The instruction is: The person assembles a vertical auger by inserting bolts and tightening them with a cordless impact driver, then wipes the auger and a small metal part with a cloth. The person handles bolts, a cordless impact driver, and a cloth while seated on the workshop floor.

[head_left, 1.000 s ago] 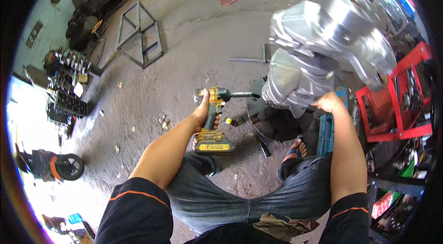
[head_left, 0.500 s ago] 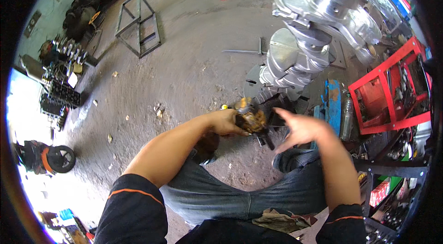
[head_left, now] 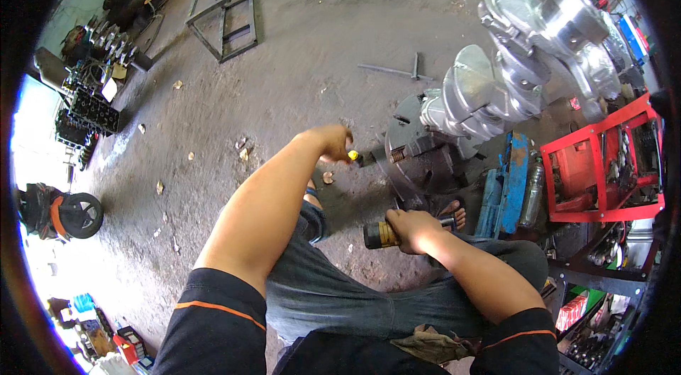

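Left hand (head_left: 328, 142) grips a yellow-tipped tool (head_left: 354, 156) beside the lathe chuck (head_left: 418, 159); right hand (head_left: 411, 228) clenches a power tool (head_left: 379, 234).

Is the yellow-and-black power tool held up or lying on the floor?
Held up: the right hand grips the power tool above the floor.

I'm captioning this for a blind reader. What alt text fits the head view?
Seen from above, a seated person's right hand grips a power tool over the knee, while the left hand reaches a small yellow-tipped tool toward a round metal chuck on a workshop floor.
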